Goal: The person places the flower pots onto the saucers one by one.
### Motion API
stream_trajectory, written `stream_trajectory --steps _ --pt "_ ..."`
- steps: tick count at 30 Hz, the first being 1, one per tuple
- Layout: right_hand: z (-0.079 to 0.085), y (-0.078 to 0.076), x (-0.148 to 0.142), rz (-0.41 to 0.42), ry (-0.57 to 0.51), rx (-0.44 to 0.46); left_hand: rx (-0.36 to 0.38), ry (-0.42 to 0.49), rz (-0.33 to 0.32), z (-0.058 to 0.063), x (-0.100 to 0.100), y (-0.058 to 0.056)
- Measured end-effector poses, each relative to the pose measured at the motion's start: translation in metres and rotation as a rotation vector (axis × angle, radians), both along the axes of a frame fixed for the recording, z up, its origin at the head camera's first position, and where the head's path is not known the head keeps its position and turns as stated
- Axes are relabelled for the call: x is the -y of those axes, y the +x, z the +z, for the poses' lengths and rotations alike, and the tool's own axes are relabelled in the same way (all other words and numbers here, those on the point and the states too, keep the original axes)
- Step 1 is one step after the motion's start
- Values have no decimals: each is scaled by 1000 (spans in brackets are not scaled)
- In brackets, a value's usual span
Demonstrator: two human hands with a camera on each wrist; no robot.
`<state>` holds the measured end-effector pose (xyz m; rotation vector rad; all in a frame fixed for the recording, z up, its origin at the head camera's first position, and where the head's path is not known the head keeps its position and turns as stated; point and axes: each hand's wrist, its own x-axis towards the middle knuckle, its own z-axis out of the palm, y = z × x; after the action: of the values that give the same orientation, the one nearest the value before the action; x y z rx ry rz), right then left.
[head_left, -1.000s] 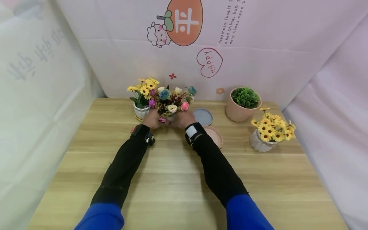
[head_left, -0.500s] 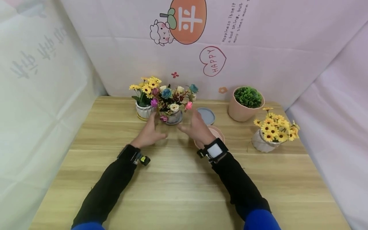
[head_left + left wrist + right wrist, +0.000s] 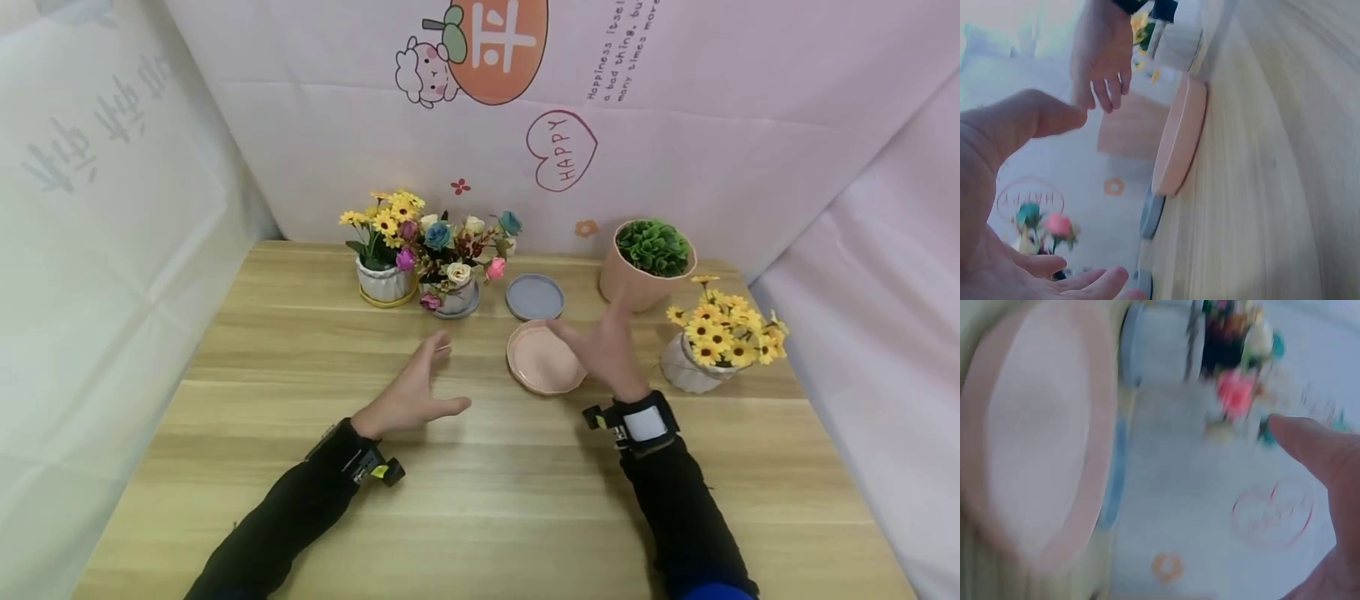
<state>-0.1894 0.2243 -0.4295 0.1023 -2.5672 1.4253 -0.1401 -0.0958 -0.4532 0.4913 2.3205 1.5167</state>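
Note:
My left hand (image 3: 412, 392), thumb and fingers spread, hovers over the table left of the pink saucer (image 3: 543, 360) and holds nothing. On the saucer's right side my right hand (image 3: 606, 348) is also spread with nothing in it; it lies between that saucer and the pink pot of green leaves (image 3: 651, 250). A pot of mixed roses (image 3: 453, 292) stands upright on a grey saucer at the back. In the right wrist view the pink saucer (image 3: 1038, 425) looms large beside the right thumb (image 3: 1310, 440).
Left of the roses, a white pot of yellow daisies (image 3: 384, 279) sits on a yellow saucer. A bare blue-grey saucer (image 3: 535, 297) lies behind the pink one. Another white pot of yellow daisies (image 3: 701, 362) stands at the right without a saucer. Printed cloth (image 3: 337, 142) hangs behind the table.
Both hands have come away from the rose pot, which now stands on its grey saucer. The left hand has drawn back towards me; the right hand has moved right.

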Motion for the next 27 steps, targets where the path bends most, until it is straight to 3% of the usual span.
stream_trajectory --steps 3,7,12,15,22,27 --pt "-3 -7 -25 -114 21 44 -47 -68 -27 0 -15 -3" --pt "-5 -19 -52 -268 65 115 -50 -127 -38 -7 -39 -13" --pt "-10 -38 -68 -349 151 -23 -54 -156 -25 -13 -75 -30" --pt "-13 -47 -70 -368 304 -116 -72 -182 -19 -17 -96 -40" --pt "-22 -64 -68 -341 821 -277 -109 -251 -39 -24 -125 -49" --pt "-13 -76 -64 -318 999 -339 -143 -298 -57 -27 -131 -48"
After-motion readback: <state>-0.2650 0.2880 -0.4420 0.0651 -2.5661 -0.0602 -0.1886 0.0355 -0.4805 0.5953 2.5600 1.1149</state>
